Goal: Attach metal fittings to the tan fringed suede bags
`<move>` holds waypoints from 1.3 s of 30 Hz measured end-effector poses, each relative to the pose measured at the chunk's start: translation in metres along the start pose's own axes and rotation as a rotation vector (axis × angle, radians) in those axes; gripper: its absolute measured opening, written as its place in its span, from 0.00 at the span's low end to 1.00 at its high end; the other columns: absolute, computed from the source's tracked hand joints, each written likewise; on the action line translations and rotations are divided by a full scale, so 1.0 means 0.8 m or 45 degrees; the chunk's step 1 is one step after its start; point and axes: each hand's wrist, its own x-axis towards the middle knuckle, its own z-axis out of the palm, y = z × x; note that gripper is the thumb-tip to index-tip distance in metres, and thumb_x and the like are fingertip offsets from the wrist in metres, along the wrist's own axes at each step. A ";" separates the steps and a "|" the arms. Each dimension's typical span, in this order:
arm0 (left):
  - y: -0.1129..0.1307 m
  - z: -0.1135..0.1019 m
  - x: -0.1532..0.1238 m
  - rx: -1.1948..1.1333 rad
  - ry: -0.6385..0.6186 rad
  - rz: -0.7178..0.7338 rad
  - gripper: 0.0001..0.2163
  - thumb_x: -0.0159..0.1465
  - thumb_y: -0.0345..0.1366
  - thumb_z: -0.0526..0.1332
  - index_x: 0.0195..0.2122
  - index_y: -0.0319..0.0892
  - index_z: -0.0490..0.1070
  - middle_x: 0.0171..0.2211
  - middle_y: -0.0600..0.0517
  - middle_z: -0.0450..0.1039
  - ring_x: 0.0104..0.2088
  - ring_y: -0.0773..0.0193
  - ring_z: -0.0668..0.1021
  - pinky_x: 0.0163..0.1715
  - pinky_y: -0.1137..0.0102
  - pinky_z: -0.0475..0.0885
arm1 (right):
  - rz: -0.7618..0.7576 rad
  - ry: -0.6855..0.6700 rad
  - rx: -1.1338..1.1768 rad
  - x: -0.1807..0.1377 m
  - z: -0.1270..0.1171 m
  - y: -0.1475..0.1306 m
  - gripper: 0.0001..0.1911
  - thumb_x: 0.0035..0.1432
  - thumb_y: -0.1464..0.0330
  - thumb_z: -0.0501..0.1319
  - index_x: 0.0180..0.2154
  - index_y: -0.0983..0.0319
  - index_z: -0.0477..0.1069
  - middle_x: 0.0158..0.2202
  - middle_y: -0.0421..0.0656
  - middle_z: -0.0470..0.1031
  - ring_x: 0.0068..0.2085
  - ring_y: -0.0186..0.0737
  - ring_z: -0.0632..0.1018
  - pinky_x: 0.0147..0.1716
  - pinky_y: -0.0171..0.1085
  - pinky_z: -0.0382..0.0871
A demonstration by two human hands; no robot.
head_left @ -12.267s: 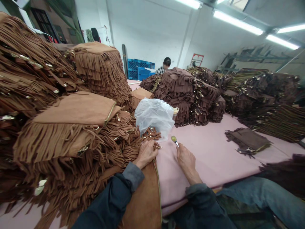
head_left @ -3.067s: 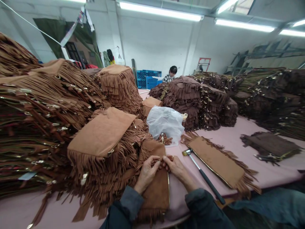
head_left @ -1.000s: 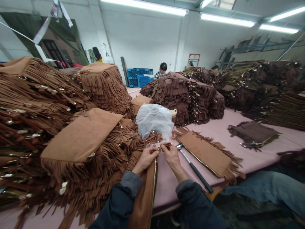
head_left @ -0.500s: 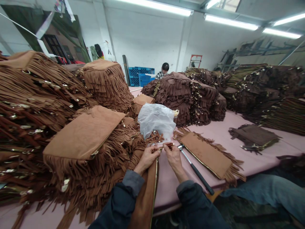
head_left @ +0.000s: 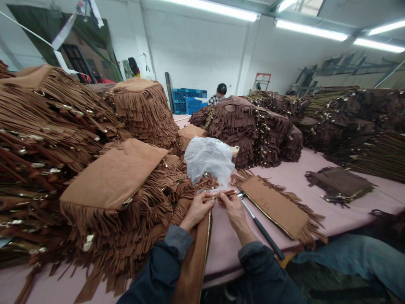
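My left hand (head_left: 198,208) is closed in a pinch on a small gold zipper pull at the end of a brown suede pouch (head_left: 192,264), whose gold zipper runs down toward me. My right hand (head_left: 233,209) pinches a short brown leather strip (head_left: 231,193) against the same gold piece; the fingertips nearly meet, and the exact join is hidden. Just right of my right hand lies a hammer (head_left: 265,233) with a black handle. Beyond the hands, more brown leather strips (head_left: 208,181) spill from a clear plastic bag (head_left: 209,157).
A fringed brown pouch (head_left: 276,207) lies right of the hammer, a dark one (head_left: 340,183) farther right. Stacked brown fringed pouches (head_left: 114,175) rise at left, dark brown stacks (head_left: 234,126) behind. A person (head_left: 220,93) is at the back; a denim-clad leg (head_left: 351,255) shows at right.
The view has shifted slightly. Both hands stay together at the zipper pull, and the leather strip in my right fingers now sticks out a little farther to the right.
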 end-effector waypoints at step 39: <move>-0.002 0.026 -0.005 1.150 0.022 0.360 0.03 0.63 0.37 0.62 0.33 0.45 0.72 0.35 0.51 0.75 0.42 0.56 0.73 0.42 0.65 0.66 | -0.027 0.238 -1.918 -0.015 -0.093 -0.038 0.12 0.64 0.65 0.57 0.46 0.60 0.74 0.46 0.51 0.75 0.48 0.49 0.75 0.40 0.38 0.63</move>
